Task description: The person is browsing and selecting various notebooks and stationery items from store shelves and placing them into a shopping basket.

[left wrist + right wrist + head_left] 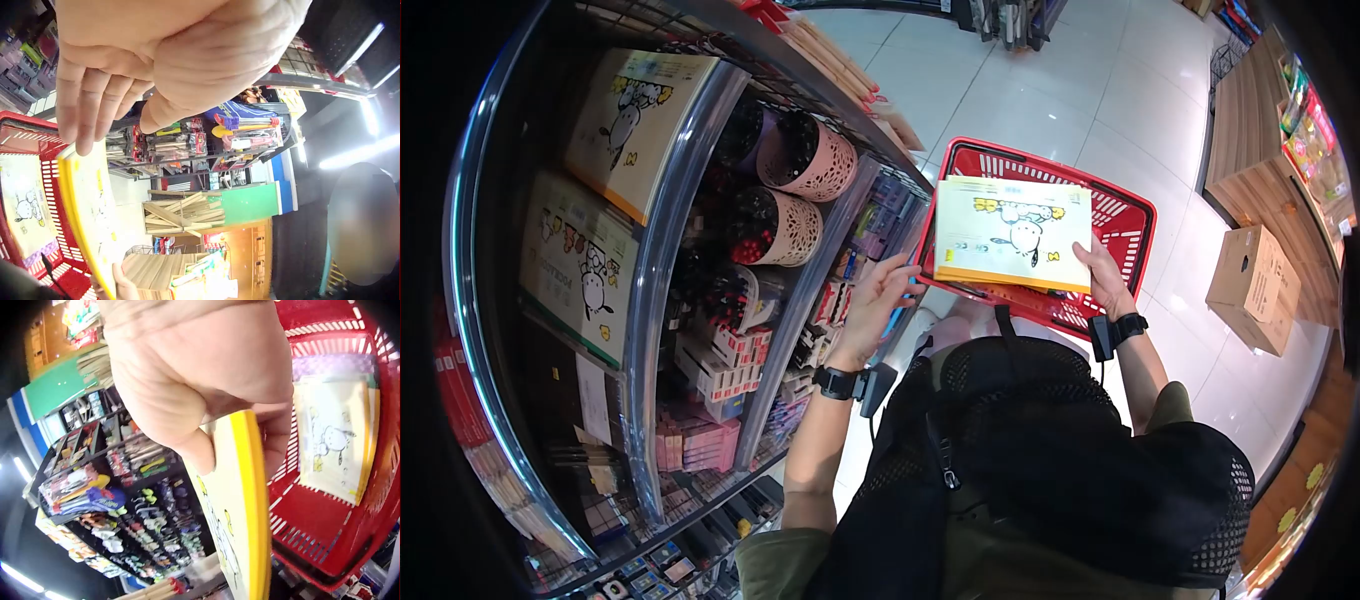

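We are holding a pale-yellow book (1012,232) w/ cartoon dog above the red basket (1137,208), long axis across it, orange edge facing us. Right hand (1106,280) is gripping its right edge; left hand (878,300), relaxed, is touching the left edge.

In the head view the book (1012,232) held over the basket (1128,212) hides most of what lies inside. The person's hat (1040,450) covers the basket's near rim. There we cannot tell whether the left grip (878,298) touches that rim. The right grip (1106,280) shows only its back, with its fingers under the book unseen. Both wrist views cut the grips off at the top edge. The right wrist view also cuts the book off at the bottom. We find the book's print too small to read. Well away from the basket in the left wrist view, an oval patch (365,222) is blurred.
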A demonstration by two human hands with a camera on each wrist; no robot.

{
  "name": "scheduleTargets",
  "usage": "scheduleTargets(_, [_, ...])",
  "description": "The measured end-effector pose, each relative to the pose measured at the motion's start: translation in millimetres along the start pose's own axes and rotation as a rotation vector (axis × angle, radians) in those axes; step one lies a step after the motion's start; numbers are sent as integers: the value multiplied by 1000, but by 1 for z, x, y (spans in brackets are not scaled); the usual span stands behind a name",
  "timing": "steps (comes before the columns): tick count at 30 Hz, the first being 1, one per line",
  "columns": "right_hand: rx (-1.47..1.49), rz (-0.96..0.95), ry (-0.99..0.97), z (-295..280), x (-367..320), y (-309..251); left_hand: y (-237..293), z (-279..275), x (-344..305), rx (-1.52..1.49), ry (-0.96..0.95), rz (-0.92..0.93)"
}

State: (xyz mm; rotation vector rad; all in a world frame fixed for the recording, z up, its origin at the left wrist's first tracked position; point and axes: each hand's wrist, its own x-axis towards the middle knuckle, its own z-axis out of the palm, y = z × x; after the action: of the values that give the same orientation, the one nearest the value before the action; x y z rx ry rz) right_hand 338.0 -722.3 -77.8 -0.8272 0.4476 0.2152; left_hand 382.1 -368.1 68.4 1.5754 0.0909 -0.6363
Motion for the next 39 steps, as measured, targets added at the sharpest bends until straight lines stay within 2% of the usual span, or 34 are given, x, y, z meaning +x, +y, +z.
scheduleTargets(3, [-152,52,91,-46,24,33,4,-8,-7,-42,61,-41])
scheduleTargets(6, [-491,348,279,-127,76,99,-13,-20,-14,-88,118,-57])
scheduleTargets(7, [-582,472,358,-124,85,106,-15,-22,-18,-99,146,-77])
scheduleTargets(9, [-677,528,525,-123,85,122,-18,-25,-28,-91,169,-91])
scheduleTargets(10, [-664,471,490,-111,81,123,-19,-26,-33,-91,180,-101])
scheduleTargets(11, [-778,425,400,-120,93,140,-20,-28,-37,-93,192,-108])
scheduleTargets(13, [-709,330,425,-123,97,156,-31,-34,-44,-111,217,-91])
scheduleTargets(15, [-864,310,356,-122,105,151,-40,-43,-50,-117,232,-84])
scheduleTargets(17, [-1301,-10,328,-120,113,150,-38,-46,-57,-80,243,-69])
scheduleTargets(18, [-1394,-66,304,-111,121,148,-37,-46,-60,-85,250,-52])
scheduleTargets(19, [-1486,-127,284,-98,130,139,-34,-48,-63,-92,255,-34])
scheduleTargets(22, [-1246,-177,13,-32,172,114,-1,-50,-72,2,317,131])
scheduleTargets(23, [-1159,-275,-62,25,161,85,13,-50,-76,9,348,195])
scheduleTargets(24, [-1230,-406,-143,85,148,50,37,-51,-83,64,365,267])
scheduleTargets(25, [-1192,-601,-228,140,135,22,56,-54,-87,111,398,350])
scheduleTargets(27, [-1053,-728,-373,260,76,-45,96,-66,-96,247,471,537])
scheduleTargets(28, [-997,-915,-465,296,68,-60,117,-70,-101,256,516,603])
scheduleTargets(30, [-1001,-1156,-568,362,38,-94,152,-82,-106,256,578,726])
scheduleTargets(31, [-991,-1365,-609,390,33,-106,166,-88,-106,276,619,752])
scheduleTargets(33, [-1035,-1492,-620,433,28,-121,189,-100,-104,229,663,790])
scheduleTargets(35, [-1080,-1710,-557,467,37,-130,204,-115,-97,185,652,761])
scheduleTargets(36, [-1077,-1728,-573,480,45,-132,212,-120,-96,182,667,706])
scheduleTargets(37, [-1223,-1679,-486,491,55,-132,220,-125,-95,175,679,722])
scheduleTargets(38, [-1366,-1625,-392,500,62,-134,227,-129,-94,102,612,614])
scheduleTargets(39, [-1365,-1641,-402,508,67,-136,234,-134,-93,31,540,507])
